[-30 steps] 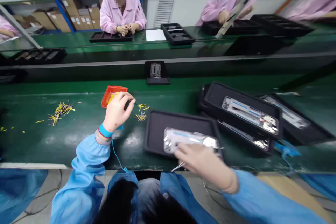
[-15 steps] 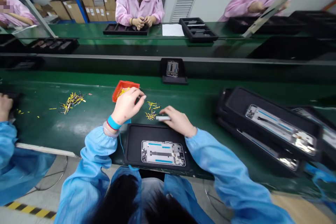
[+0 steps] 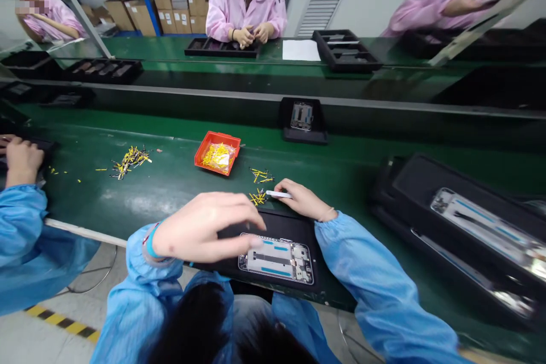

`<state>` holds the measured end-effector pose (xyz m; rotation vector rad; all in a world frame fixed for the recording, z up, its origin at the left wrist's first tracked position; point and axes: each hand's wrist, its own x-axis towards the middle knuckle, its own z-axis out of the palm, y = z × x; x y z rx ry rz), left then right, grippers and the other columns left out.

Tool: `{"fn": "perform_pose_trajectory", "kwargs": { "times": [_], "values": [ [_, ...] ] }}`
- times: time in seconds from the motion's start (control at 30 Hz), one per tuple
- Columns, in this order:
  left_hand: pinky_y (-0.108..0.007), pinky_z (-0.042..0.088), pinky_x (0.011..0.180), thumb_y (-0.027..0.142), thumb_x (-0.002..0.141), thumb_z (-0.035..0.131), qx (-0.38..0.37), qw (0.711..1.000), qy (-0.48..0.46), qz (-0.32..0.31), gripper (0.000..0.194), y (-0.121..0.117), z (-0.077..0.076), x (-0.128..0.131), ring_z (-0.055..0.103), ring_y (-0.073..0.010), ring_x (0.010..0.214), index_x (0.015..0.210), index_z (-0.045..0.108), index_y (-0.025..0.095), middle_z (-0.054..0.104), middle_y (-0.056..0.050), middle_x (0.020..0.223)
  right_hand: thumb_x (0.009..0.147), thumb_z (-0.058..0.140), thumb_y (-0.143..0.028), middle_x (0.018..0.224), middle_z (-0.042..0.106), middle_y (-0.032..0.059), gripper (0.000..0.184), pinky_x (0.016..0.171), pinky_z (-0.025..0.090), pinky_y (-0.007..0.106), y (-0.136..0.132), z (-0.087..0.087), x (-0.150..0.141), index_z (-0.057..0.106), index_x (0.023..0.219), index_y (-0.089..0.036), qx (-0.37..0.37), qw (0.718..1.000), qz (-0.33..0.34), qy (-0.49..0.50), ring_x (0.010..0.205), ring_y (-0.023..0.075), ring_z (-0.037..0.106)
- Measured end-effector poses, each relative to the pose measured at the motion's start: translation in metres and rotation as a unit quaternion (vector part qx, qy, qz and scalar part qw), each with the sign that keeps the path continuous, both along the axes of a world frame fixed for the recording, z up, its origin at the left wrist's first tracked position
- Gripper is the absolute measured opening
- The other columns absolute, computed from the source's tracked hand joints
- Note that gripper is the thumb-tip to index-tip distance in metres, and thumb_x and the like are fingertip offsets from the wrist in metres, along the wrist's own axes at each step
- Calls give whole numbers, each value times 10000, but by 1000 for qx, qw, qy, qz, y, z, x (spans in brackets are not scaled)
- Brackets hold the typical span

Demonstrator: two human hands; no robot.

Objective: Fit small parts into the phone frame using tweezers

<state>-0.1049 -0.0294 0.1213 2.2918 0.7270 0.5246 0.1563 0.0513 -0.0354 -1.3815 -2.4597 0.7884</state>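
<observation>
My left hand (image 3: 209,226) hangs over the left end of an open phone body (image 3: 277,261), thumb and fingers apart with nothing seen between them. The phone body lies in a black tray (image 3: 294,222), its silver inside and blue strips facing up. My right hand (image 3: 305,199) is closed on a slim, whitish, pen-like tool (image 3: 279,194) beyond the tray; its exact kind is unclear. The tool's end points at a small heap of yellow-and-black strips (image 3: 257,198). Another small heap of strips (image 3: 261,175) lies just behind.
A red bin (image 3: 217,153) of yellow pieces stands beyond my left hand. Farther left lies a larger strip pile (image 3: 130,162). Stacked black trays (image 3: 409,182) with phone bodies fill the right. Another tray (image 3: 303,119) sits ahead. A neighbour's hand (image 3: 23,159) shows at left; people in pink work opposite.
My left hand has drawn back from the red bin to above the phone body, uncovering the bin. My right hand still holds the tool by the strips. The whole view has shifted slightly.
</observation>
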Motion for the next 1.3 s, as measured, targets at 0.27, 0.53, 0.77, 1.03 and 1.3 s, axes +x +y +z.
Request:
{"fn": "perform_pose_trajectory", "kwargs": {
  "times": [0.27, 0.53, 0.77, 1.03, 1.3],
  "values": [
    [-279, 485, 811, 332, 947, 512, -73, 986, 57, -142, 174, -2, -5, -4, 641, -194, 924, 1030, 609, 214, 679, -50, 1030, 835, 499, -229, 874, 639, 85, 53, 631, 455, 335, 5, 14, 2, 547, 819, -214, 4, 996, -90, 8, 758, 263, 612],
    [-372, 507, 854, 267, 849, 637, -31, 973, 34, 228, 430, 55, -98, 20, 623, -208, 925, 1215, 457, 130, 511, -147, 1220, 806, 478, -420, 745, 670, 44, 231, 642, 483, 315, 15, 30, -27, 576, 782, -212, -57, 996, -7, 69, 696, 229, 617],
    [-296, 512, 797, 136, 796, 703, -114, 987, 45, 102, 237, 100, -118, 27, 627, -193, 900, 991, 568, 134, 625, -66, 961, 759, 474, -477, 724, 687, 50, 280, 623, 500, 331, 28, 37, -37, 583, 747, -219, -76, 992, 38, 89, 673, 241, 623],
    [-235, 510, 779, -40, 793, 626, -147, 976, 65, 147, 184, 106, -130, 47, 651, -157, 854, 860, 595, 129, 660, -45, 894, 680, 482, -643, 624, 687, 38, 402, 532, 535, 334, 43, 23, -8, 621, 685, -266, -78, 993, -20, 89, 578, 267, 652],
    [-240, 477, 869, 64, 835, 640, -245, 963, -31, 108, 153, 105, -127, 50, 636, -162, 929, 971, 598, 118, 633, -4, 894, 610, 534, -622, 624, 717, 32, 339, 462, 544, 334, 56, 14, 2, 639, 622, -299, -102, 991, -2, 89, 570, 293, 678]
  ]
}}
